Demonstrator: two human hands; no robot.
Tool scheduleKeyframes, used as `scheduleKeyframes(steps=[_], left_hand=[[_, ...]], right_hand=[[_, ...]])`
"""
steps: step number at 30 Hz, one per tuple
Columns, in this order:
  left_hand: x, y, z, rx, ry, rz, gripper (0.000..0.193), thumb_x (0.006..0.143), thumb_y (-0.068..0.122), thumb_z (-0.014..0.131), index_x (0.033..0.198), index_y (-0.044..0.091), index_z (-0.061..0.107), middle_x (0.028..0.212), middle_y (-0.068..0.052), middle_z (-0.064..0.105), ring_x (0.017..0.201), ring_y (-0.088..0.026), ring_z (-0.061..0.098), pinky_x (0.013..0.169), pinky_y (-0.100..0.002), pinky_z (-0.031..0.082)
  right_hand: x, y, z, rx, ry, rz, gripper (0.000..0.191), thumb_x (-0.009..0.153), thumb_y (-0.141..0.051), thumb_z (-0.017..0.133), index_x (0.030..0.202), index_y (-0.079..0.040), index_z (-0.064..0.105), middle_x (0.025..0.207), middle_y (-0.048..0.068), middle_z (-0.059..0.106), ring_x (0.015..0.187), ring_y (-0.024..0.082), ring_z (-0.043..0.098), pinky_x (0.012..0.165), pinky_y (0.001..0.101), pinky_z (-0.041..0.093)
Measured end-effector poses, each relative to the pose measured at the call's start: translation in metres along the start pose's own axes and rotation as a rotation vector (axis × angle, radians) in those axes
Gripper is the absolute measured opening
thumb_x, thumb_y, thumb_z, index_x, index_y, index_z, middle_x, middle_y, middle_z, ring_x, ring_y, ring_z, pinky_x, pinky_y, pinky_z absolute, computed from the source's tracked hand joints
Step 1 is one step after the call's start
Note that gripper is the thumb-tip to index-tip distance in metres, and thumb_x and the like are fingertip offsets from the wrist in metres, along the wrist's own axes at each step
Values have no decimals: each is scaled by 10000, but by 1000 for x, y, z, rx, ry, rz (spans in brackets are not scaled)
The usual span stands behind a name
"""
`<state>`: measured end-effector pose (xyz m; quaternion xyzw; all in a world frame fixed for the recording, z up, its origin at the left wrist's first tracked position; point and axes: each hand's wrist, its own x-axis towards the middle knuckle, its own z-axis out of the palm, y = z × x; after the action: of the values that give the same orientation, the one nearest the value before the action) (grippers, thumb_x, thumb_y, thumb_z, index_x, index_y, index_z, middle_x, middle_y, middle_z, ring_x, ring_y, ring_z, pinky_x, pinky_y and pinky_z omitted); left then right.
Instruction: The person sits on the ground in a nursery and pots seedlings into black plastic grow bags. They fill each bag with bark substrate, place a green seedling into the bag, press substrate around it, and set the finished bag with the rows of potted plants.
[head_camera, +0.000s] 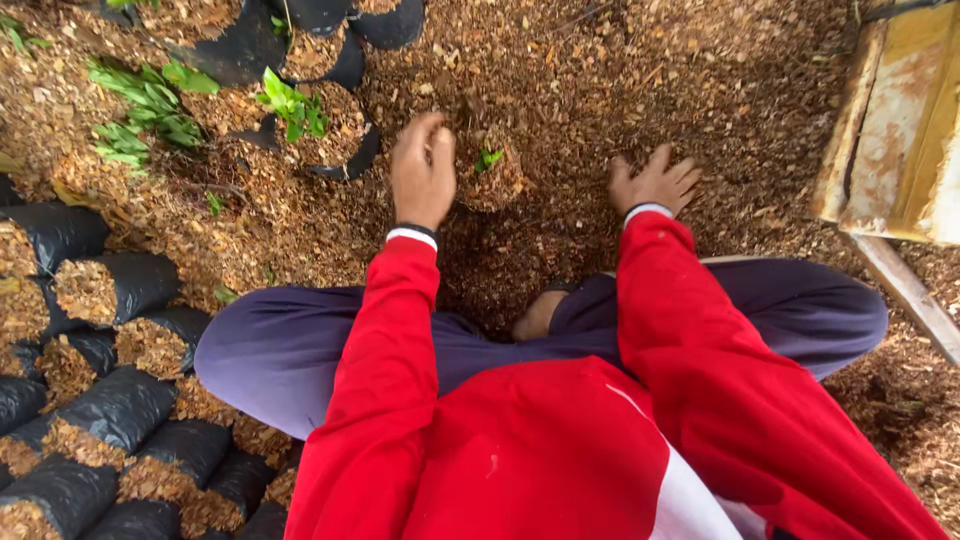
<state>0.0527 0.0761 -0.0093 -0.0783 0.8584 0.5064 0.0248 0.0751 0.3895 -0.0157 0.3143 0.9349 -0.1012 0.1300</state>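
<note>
Hidden or cut off around the small seedling bag (488, 180)

The bag's left side is covered by the left hand (422, 170), whose fingertips cannot be seen. To its right, the right hand (655, 183) has its palm buried in the wood chips (560, 70). Far right of the bag, a yellow wooden box (895, 140) runs off the edge. Lower left, filled black bags (120, 410) are cropped.

ground (620, 80): loose, rough brown wood chips
grow bags (130, 405): black plastic film, slightly glossy, creased
sleeves (385, 350): smooth red cloth, matt
trousers (270, 345): soft purple-grey cloth
box (895, 130): worn, stained yellowish boards
</note>
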Motion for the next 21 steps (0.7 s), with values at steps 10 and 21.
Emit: scheduleKeyframes(steps=[10,21], left_hand=[[-30,32,1,379,-171,423,241,934,258,697,1120,107,728,1123,-95,711,1201,-311,582,1162,-537,329],[-41,17,2,369,-142,393,126,923,166,690,990,60,696,1021,-107,678,1026,-300,630,1027,-463,466]], right_hand=[[-51,-43,53,100,-124,-290,562,918,-267,723,1457,-178,592,1523,238,484,1377,445,467,1171,541,428],[-43,-92,5,301,-11,-1044,41,967,-75,688,937,-52,703,1367,233,637,1290,366,581,1125,428,482]])
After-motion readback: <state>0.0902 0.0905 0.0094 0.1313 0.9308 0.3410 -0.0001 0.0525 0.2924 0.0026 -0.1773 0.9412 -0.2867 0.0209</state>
